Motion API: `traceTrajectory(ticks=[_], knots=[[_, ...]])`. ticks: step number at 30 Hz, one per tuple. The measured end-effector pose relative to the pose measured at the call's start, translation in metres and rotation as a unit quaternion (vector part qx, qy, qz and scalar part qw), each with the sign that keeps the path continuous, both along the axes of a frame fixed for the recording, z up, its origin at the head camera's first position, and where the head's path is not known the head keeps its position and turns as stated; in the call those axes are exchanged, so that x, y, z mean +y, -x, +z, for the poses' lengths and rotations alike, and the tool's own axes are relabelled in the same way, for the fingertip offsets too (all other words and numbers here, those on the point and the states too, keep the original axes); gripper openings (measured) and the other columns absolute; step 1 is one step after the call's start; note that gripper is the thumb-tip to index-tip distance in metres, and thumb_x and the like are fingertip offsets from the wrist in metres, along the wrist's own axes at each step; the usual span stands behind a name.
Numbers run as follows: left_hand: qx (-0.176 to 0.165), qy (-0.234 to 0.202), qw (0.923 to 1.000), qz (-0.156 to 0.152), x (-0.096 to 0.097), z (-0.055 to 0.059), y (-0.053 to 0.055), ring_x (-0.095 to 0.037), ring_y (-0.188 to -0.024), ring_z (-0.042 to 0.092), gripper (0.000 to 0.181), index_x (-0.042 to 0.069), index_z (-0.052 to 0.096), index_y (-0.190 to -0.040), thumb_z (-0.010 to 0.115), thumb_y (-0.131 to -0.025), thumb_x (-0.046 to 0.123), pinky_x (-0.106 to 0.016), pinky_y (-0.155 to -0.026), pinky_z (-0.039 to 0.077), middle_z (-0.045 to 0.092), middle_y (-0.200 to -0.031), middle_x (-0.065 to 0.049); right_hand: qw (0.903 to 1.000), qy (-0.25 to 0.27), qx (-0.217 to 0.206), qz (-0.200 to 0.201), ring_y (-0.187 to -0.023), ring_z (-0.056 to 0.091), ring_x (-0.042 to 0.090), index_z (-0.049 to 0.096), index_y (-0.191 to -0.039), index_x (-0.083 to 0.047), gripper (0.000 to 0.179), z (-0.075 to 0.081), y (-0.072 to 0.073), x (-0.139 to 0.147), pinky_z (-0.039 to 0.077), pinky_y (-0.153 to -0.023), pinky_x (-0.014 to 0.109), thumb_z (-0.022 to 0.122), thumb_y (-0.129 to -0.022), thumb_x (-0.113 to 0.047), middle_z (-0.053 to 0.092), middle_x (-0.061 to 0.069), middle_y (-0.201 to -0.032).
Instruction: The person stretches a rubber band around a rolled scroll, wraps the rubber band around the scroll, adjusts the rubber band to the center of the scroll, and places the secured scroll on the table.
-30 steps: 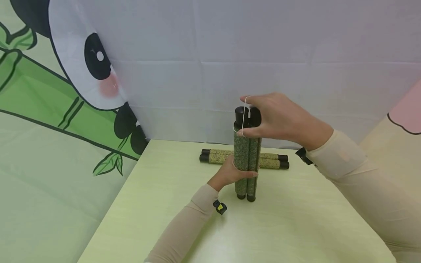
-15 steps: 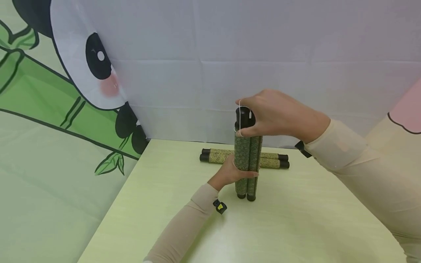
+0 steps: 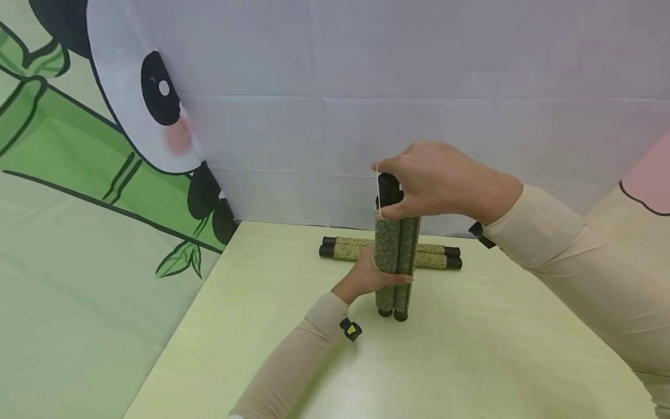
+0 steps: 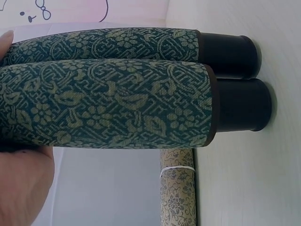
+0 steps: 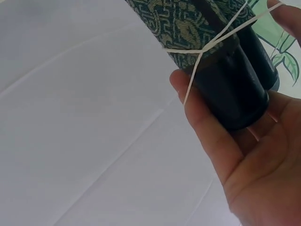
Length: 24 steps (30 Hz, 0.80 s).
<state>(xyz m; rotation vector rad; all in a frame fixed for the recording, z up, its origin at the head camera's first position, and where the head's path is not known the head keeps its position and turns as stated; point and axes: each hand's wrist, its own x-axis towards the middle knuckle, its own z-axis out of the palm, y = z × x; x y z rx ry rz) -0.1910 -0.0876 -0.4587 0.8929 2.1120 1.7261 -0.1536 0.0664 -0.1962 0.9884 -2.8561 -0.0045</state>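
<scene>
A scroll wound into two rolls, in green patterned brocade [image 3: 386, 247] with black end knobs, stands upright on the table. My left hand [image 3: 366, 274] grips it around its lower middle, the thumb across the front. At the top, my right hand [image 3: 445, 179] surrounds the upper knobs [image 5: 233, 92] with thumb and fingers spread apart. A thin white rubber band [image 5: 204, 49] is stretched between thumb and finger. It crosses over itself against the brocade just below the knobs. In the left wrist view the lower knobs [image 4: 244, 104] meet the tabletop.
Behind the upright scroll lies a second double-rolled scroll [image 3: 431, 262] in yellow-brown brocade with black ends. A white band [image 4: 178, 168] circles it. The pale table [image 3: 293, 326] ends at a white cloth backdrop [image 3: 272, 134] with cartoon prints.
My right hand has shifted slightly left and its fingertips a little lower, taking the stretched band further over the front of the top knobs. My left hand stays on the scroll.
</scene>
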Motion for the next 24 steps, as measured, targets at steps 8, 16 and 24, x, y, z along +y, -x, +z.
traceTrajectory(ticks=[8, 16, 24], knots=[[-0.003, -0.004, 1.0, -0.003, 0.0, -0.001, -0.001, -0.014, -0.107, 0.065, 0.056, 0.017, 0.061, -0.13, 0.087, -0.082, 0.02, -0.034, -0.094, 0.054, 0.067, -0.117, 0.002, 0.9983, -0.046, -0.035, -0.003, -0.094, 0.068, 0.026, 0.058, -0.144, -0.013, 0.076, 0.007, 0.002, -0.005, 0.057, -0.08, 0.051, 0.078, -0.083, -0.054, 0.073, 0.005, -0.103], [-0.013, -0.012, 0.9998, -0.012, 0.001, -0.001, -0.002, -0.014, -0.104, 0.066, 0.054, 0.015, 0.062, -0.129, 0.087, -0.081, 0.018, -0.033, -0.092, 0.054, 0.069, -0.114, 0.001, 0.9973, -0.064, -0.037, 0.006, -0.092, 0.067, 0.025, 0.066, -0.134, -0.012, 0.066, 0.008, 0.005, -0.01, 0.056, -0.077, 0.047, 0.08, -0.082, -0.049, 0.073, 0.005, -0.107], [-0.019, 0.007, 0.9996, -0.02, 0.002, 0.0, -0.002, -0.015, -0.101, 0.067, 0.046, 0.016, 0.065, -0.121, 0.087, -0.082, 0.026, -0.033, -0.089, 0.056, 0.07, -0.11, 0.002, 0.9917, -0.106, -0.071, 0.015, -0.064, 0.053, 0.015, 0.077, -0.096, -0.013, 0.021, 0.011, 0.006, -0.02, 0.044, -0.06, 0.034, 0.075, -0.086, -0.031, 0.061, -0.002, -0.072]])
